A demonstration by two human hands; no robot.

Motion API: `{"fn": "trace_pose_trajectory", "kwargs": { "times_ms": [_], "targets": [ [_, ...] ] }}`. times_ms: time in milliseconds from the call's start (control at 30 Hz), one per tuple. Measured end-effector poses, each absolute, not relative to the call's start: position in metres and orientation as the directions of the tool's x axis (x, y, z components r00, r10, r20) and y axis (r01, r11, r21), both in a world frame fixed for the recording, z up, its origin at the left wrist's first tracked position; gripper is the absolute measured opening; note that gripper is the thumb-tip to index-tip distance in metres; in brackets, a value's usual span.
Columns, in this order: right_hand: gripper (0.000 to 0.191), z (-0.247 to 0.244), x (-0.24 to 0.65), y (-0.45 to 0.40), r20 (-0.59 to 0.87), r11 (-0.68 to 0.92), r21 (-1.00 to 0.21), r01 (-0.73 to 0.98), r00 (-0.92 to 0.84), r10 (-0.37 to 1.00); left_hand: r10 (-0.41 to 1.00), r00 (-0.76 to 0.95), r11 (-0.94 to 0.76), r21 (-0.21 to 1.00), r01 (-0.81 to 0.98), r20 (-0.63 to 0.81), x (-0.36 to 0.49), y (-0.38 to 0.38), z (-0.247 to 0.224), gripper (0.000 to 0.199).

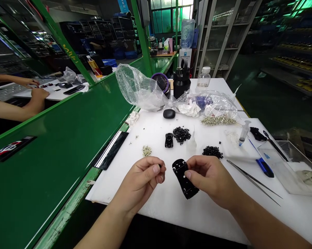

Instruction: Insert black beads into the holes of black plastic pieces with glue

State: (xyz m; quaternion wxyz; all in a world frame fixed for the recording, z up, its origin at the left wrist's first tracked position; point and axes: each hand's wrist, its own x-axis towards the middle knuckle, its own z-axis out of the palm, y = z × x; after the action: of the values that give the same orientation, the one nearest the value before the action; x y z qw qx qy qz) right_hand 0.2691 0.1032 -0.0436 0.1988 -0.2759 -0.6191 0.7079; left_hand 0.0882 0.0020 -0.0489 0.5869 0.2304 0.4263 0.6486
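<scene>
Between the fingertips of my left hand (145, 180) is a small black piece (160, 166), mostly hidden by the thumb and finger. My right hand (210, 178) pinches the right edge of a black, waisted plate (183, 178) with small white spots, tilted above the white table (156, 204). The two hands are apart. Beyond them lie a similar smaller black part (169, 140), a pile of small black pieces (181, 135), another black pile (212, 152) behind my right hand, and a small heap of pale pieces (147, 150) behind my left hand.
Tweezers (254, 181), a blue-handled tool (265, 167), a syringe (244, 132) and a clear tray (290, 173) are at the right. Plastic bags (142, 93), a black bottle (181, 81) and a jar (204, 77) stand behind. A green partition (67, 128) borders the left; another person's hands (38, 91) are beyond.
</scene>
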Motion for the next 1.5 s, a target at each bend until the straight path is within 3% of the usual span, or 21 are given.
{"fn": "trace_pose_trajectory", "kwargs": {
  "times_ms": [200,300,967,1167,1500],
  "targets": [
    [0.010,-0.043,0.267,0.101,-0.156,-0.095,-0.988,0.124,-0.763,0.627,0.905,-0.394,0.121,0.985,-0.126,-0.161,0.090,0.002,-0.043,0.011],
    [0.011,-0.042,0.267,0.100,-0.157,-0.029,-0.983,0.182,-0.747,0.646,0.909,-0.377,0.173,0.984,-0.051,-0.179,0.093,0.003,-0.040,0.014],
    [0.011,-0.041,0.270,0.097,-0.083,0.187,-0.943,0.275,-0.739,0.668,0.895,-0.326,0.328,0.945,0.015,-0.305,0.094,0.011,-0.035,0.019],
    [0.011,-0.040,0.269,0.098,-0.084,0.201,-0.936,0.289,-0.738,0.669,0.869,-0.301,0.369,0.920,-0.131,-0.392,0.094,0.015,-0.036,0.015],
    [0.011,-0.041,0.270,0.100,-0.110,0.170,-0.944,0.282,-0.756,0.646,0.888,-0.263,0.309,0.914,-0.264,-0.376,0.097,0.017,-0.043,0.010]
  ]
}}
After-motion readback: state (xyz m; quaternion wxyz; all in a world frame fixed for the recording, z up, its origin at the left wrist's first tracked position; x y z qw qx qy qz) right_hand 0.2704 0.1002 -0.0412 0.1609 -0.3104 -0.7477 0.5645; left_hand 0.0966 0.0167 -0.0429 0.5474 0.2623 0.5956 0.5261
